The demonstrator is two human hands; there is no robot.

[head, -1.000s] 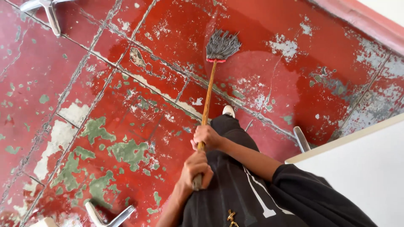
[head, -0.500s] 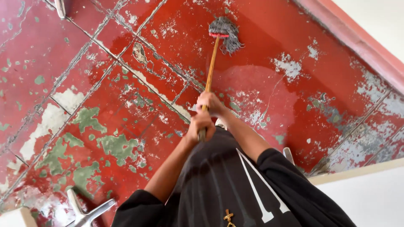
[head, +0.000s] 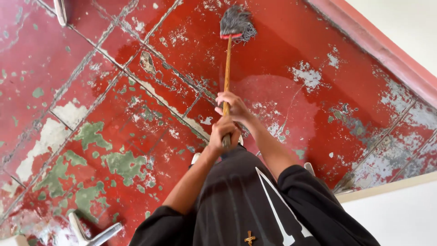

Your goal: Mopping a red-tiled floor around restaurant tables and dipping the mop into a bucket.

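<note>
mop [head: 227, 68]: long brown wooden stick with a grey stringy head and a red band (head far out on the floor)
left hand [head: 224, 131]: wrapped tight around the stick's near end
right hand [head: 233, 105]: gripping the stick just above it
floor [head: 114, 114]: red tiles, paint peeling, wet shine near the mop

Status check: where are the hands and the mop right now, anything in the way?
Both hands closed on the wooden mop handle: right hand higher, left hand at the end. Mop head down on wet red floor. Nothing around the mop head.
</note>
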